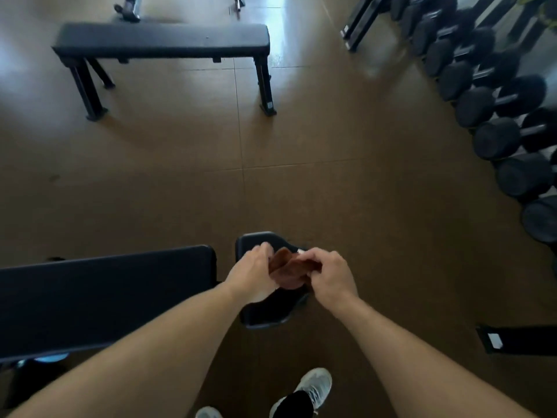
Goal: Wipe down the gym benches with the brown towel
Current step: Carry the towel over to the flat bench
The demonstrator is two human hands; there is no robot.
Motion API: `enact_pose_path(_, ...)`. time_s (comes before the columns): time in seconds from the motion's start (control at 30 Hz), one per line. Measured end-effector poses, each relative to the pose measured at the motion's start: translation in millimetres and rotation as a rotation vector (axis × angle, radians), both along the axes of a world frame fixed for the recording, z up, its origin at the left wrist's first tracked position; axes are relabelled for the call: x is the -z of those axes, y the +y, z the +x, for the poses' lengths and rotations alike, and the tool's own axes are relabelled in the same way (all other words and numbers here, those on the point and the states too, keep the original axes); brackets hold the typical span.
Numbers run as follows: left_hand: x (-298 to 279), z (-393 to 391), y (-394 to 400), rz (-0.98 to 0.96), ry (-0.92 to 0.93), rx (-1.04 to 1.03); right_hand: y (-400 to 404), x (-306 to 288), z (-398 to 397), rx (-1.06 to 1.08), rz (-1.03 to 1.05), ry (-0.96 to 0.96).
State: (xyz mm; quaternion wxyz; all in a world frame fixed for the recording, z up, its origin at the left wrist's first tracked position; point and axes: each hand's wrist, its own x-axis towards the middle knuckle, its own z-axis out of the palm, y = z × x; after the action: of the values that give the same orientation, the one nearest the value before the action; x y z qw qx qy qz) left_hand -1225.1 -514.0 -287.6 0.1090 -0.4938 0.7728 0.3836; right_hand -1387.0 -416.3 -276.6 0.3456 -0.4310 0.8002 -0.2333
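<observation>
Head view: both hands, left hand [252, 273] and right hand [328, 274], grip the bunched brown towel [287, 271].

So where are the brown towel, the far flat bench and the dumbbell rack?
brown towel [287, 268], head view, bunched middle between the hands.
far flat bench [162, 40], head view, pad top.
dumbbell rack [494, 98], head view, one dumbbell's head.

Two benches [162, 40] [105, 297], one towel [286, 271], two hands [253, 274] [330, 277]
</observation>
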Motion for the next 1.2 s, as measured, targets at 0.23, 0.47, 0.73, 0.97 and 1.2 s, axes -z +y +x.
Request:
enact_pose_path(0.23, -90.0, -84.2, -21.2, 0.161, 0.041, -0.099, -39.5, -88.2, -91.9, 0.103, -0.138, -0.257)
enact_pose_path(0.47, -137.7, -169.1, -62.5, 0.354, 0.319, -0.409, -71.0, -130.7, -170.2, 0.117, -0.151, -0.133)
enact_pose_path(0.73, -153.8, -269.4, -153.9, 0.532, 0.538, -0.727, -131.5, -151.5, -242.4, 0.146, -0.067, -0.403)
enact_pose_path(0.97, -155.2, -342.9, -280.0, 0.652, 0.646, -0.923, -267.0, -145.1, -334.9, -0.121, 0.003, -0.266)
enact_pose_path(1.2, -176.3, -393.2, -401.9, 0.705, 0.755, -1.095, -409.1, -158.3, -384.8, -0.453, -0.103, 0.135)
